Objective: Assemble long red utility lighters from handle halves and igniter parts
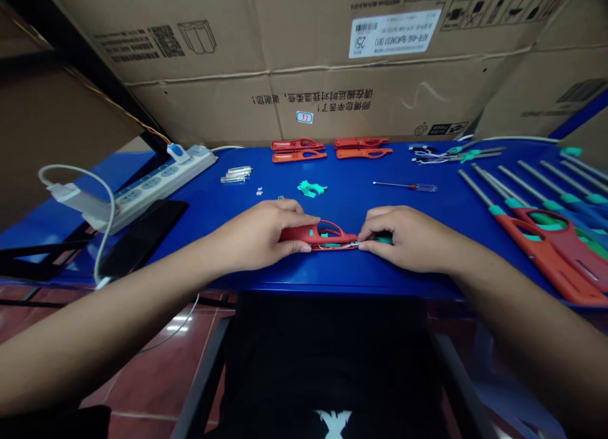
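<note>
A red long-nosed lighter (327, 237) lies sideways between my hands, low over the front of the blue table. Its two shell halves are slightly parted, and a white wire and green pieces show in the gap. My left hand (266, 235) is closed round the handle end, thumb and fingers pinching the shell. At the nozzle end, my right hand (403, 236) pinches the tip region with thumb and forefinger; a dark green part shows beneath its fingers. Just behind are green plastic triggers (311, 188) and tiny metal bits (281, 198).
Red and orange shells (298, 145) lie at the back, with clear tubes (236, 174) to their left. A screwdriver (403, 186) lies right of centre. Several assembled lighters (555, 249) line the right side. A power strip (161, 182) and black phone (147, 236) occupy the left. A cardboard box (228, 97) stands behind.
</note>
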A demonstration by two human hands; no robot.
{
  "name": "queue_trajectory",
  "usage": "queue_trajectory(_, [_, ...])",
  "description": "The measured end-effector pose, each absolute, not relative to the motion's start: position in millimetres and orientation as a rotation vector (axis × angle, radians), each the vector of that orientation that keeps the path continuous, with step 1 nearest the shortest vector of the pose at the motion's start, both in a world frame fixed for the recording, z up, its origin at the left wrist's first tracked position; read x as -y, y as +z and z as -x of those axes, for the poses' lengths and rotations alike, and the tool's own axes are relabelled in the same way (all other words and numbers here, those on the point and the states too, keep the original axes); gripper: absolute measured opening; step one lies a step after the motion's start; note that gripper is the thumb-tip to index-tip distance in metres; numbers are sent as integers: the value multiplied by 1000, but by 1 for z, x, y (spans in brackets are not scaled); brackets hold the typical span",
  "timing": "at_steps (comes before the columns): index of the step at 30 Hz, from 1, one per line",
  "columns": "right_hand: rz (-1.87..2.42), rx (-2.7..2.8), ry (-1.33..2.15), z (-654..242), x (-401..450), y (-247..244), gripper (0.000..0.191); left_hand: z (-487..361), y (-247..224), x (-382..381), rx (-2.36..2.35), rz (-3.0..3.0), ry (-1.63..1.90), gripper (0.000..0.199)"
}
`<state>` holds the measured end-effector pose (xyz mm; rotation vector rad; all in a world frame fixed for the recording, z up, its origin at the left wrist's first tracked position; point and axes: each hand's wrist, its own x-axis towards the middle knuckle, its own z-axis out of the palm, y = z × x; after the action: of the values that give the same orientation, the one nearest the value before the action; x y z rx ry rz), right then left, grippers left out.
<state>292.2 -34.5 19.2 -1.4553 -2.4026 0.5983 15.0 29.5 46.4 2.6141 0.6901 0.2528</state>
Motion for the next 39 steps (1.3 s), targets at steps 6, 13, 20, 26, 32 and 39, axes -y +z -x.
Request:
queue_trajectory(6, [1446, 2401, 611, -292, 35, 19, 15, -21, 43, -22, -699, -2673, 221, 41])
queue_trajectory(13, [1457, 2408, 589, -291, 35, 20, 14, -21, 44, -20, -671, -2648, 178, 37])
queue_trajectory(20, [1466, 2390, 617, -293, 35, 19, 16, -23, 37, -19, -682, -2687, 174, 39])
queue_trajectory(26, [1460, 2397, 596, -294, 35, 19, 16, -23, 37, -17, -734, -2709, 143, 41])
queue_trajectory(32, [1393, 2499, 497, -294, 36, 20, 20, -26, 38, -15, -776, -2753, 100, 40])
queue_trajectory(39, [1358, 2539, 409, -296, 36, 19, 23, -26, 35, -14, -767, -2806, 122, 39])
